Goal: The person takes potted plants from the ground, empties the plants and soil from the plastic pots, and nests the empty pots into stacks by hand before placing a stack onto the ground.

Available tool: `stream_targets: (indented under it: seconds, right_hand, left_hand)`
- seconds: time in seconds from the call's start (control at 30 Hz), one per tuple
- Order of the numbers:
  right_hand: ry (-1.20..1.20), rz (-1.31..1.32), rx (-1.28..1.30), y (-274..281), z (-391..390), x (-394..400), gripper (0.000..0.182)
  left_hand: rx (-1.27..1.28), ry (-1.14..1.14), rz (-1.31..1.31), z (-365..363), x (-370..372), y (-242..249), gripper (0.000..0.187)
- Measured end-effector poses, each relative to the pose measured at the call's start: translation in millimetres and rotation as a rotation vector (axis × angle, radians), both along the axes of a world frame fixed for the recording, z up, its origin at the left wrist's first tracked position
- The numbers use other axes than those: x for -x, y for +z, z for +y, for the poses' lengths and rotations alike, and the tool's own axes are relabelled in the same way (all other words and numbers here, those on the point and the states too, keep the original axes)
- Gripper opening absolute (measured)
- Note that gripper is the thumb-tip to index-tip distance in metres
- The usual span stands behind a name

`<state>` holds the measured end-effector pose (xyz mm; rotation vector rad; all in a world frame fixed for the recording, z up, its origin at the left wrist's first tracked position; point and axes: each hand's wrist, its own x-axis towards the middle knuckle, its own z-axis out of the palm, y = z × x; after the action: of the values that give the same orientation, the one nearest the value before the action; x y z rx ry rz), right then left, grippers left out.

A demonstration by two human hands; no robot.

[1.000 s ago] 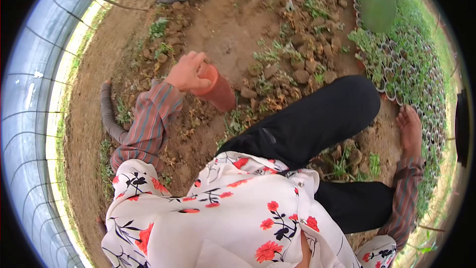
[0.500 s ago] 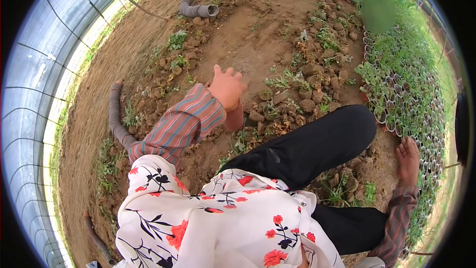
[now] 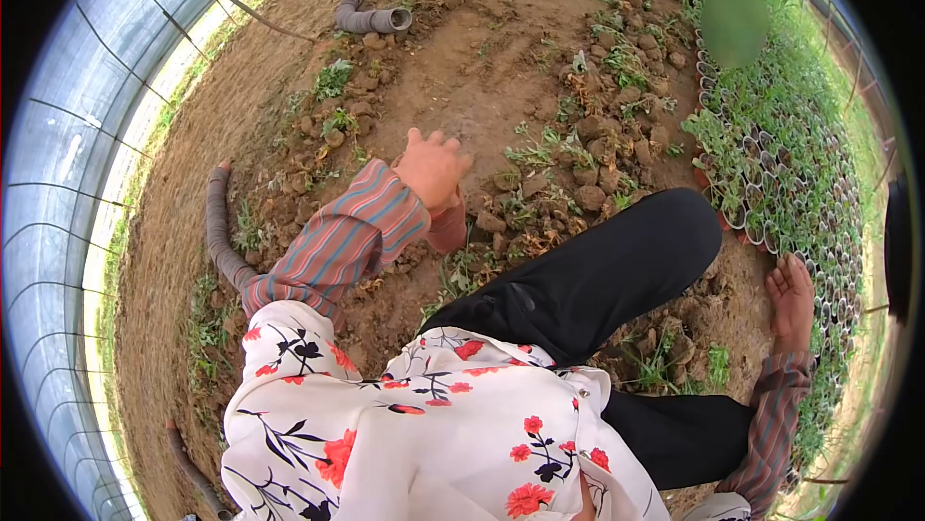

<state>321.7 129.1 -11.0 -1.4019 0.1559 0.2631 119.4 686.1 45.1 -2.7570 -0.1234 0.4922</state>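
Observation:
My left hand (image 3: pixel 433 171) is over the bare brown soil (image 3: pixel 467 87) near the middle of the view, its fingers spread and nothing seen in them. A striped sleeve (image 3: pixel 337 237) covers that forearm. On the right, my right hand (image 3: pixel 791 297) is beside the edge of the densely packed seedling pots (image 3: pixel 756 217), fingers stretched out and nothing visible in it. My black-trousered knee (image 3: pixel 665 232) is bent between the two hands.
Clods and uprooted weeds (image 3: pixel 597 160) lie in a strip ahead of the knee. A grey corrugated pipe (image 3: pixel 371 20) rests at the upper left, and another hose (image 3: pixel 220 222) lies at left. Beyond is the plastic greenhouse wall (image 3: pixel 67 174).
The view has shifted slightly, with the ground and pipes a little further left in it. Both hands keep nearly the same places and poses.

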Motion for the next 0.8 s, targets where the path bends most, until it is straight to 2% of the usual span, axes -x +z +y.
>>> stream_targets:
  seconds: [0.03, 0.1, 0.13, 0.2, 0.33, 0.4, 0.43, 0.5, 0.53, 0.6, 0.63, 0.7, 0.73, 0.77, 0.8]
  right_hand:
    - [0.004, -0.001, 0.0, -1, -1, -1, 0.029]
    - [0.001, -0.006, 0.0, -1, -3, -1, 0.028]
    - [0.011, -0.006, 0.004, 0, -3, -1, 0.028]
    - [0.018, -0.007, 0.011, 2, -2, 1, 0.028]
    - [0.009, -0.017, -0.009, 8, 1, 3, 0.026]
    - [-0.007, -0.036, -0.002, 12, 5, 9, 0.026]
    - [-0.015, -0.038, 0.0, 12, 2, 10, 0.026]
    - [0.036, -0.053, -0.007, 13, -3, 13, 0.026]
    - [0.037, -0.057, -0.007, 14, -5, 16, 0.026]
    - [-0.003, -0.043, -0.007, 17, -9, 23, 0.026]
    - [-0.008, -0.052, -0.009, 17, -12, 26, 0.026]
    - [-0.006, -0.064, -0.017, 18, -20, 34, 0.025]
    - [-0.015, -0.068, -0.016, 21, -24, 41, 0.025]
    - [-0.034, -0.083, -0.016, 25, -25, 47, 0.025]
    - [-0.055, -0.099, -0.018, 28, -25, 54, 0.025]
  left_hand:
    - [0.001, 0.0, -0.001, 0, 1, -4, 0.049]
    - [-0.015, -0.349, -0.39, -8, 6, -9, 0.038]
    - [-0.012, -0.353, -0.392, -15, 6, -8, 0.038]
    - [0.271, -0.421, -0.406, -34, 7, -8, 0.023]
    - [0.403, -0.401, -0.243, -46, 22, -58, 0.022]
    - [0.491, -0.279, -0.169, -44, 33, -92, 0.019]
    - [0.494, -0.287, -0.169, -42, 38, -108, 0.019]
    - [0.492, -0.165, -0.098, -37, 48, -140, 0.013]
    - [0.491, -0.166, -0.102, -37, 51, -154, 0.013]
    - [0.48, 0.06, 0.084, -39, 57, -183, 0.016]
    - [0.478, 0.053, 0.077, -37, 60, -199, 0.016]
    - [0.804, 0.099, 0.183, -29, 70, -235, 0.026]
    - [0.91, 0.116, 0.224, -26, 73, -254, 0.029]
    - [0.909, 0.105, 0.225, -27, 77, -273, 0.029]
    - [1.089, 0.2, 0.203, -28, 82, -291, 0.031]
